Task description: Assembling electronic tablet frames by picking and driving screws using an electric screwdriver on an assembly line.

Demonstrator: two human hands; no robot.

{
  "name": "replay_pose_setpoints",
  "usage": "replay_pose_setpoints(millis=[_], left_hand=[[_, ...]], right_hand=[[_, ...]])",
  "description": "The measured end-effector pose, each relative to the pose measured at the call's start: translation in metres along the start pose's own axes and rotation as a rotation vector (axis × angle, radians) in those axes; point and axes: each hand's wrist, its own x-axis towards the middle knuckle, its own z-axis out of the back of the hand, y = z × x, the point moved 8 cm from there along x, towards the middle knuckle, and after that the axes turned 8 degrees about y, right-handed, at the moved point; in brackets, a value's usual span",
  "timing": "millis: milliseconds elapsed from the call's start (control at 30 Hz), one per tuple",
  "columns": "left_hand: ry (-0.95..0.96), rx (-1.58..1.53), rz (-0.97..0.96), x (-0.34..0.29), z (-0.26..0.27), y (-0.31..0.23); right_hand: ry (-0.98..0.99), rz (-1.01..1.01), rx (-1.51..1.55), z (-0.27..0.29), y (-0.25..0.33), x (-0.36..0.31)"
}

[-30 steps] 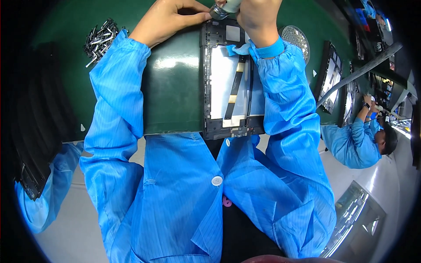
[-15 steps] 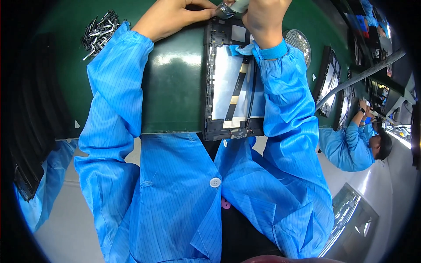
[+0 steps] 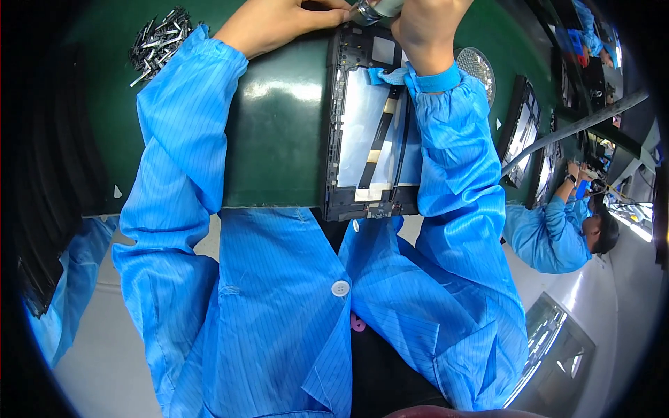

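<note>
At the top edge, my right hand (image 3: 433, 24) is closed around a pale grey-green powered screwdriver (image 3: 383, 8) with a shiny metal collar. Its tip lies by the far end of an opened tablet-like device (image 3: 359, 132), which has a black frame, silvery panels and a dark ribbon strip. My left hand (image 3: 275, 24) reaches to the same far end, thumb and forefinger drawn together beside the collar. What they pinch, if anything, is hidden. A strip of blue tape or cloth (image 3: 387, 76) lies across the device next to my right cuff.
A pile of small black and silver parts (image 3: 162, 43) lies at the far left of the green table (image 3: 275, 153). Beyond my right forearm are a round dish (image 3: 477, 70) and another opened device (image 3: 521, 129). Dark stacked strips (image 3: 59, 139) stand at left. A co-worker (image 3: 557, 237) sits at right.
Both hands and the screwdriver have shifted very slightly right in the picture. The device stays in place, and both hands keep the same grip.
</note>
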Motion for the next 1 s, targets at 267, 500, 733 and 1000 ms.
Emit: replay_pose_setpoints(millis=[267, 500, 733, 1000], left_hand=[[-0.007, 0.036, -0.002, -0.001, 0.002, -0.008], [-0.011, 0.063, -0.044, 0.0, 0.0, -0.005], [-0.002, 0.063, -0.035, 0.001, 0.0, -0.004], [0.007, 0.111, 0.014, 0.003, 0.001, 0.029]], right_hand=[[-0.007, 0.001, -0.007, -0.002, 0.003, -0.001], [-0.038, -0.014, 0.031, 0.001, -0.007, 0.0], [-0.044, -0.035, 0.033, 0.001, -0.008, 0.0], [-0.093, -0.106, -0.028, -0.006, -0.003, -0.002]])
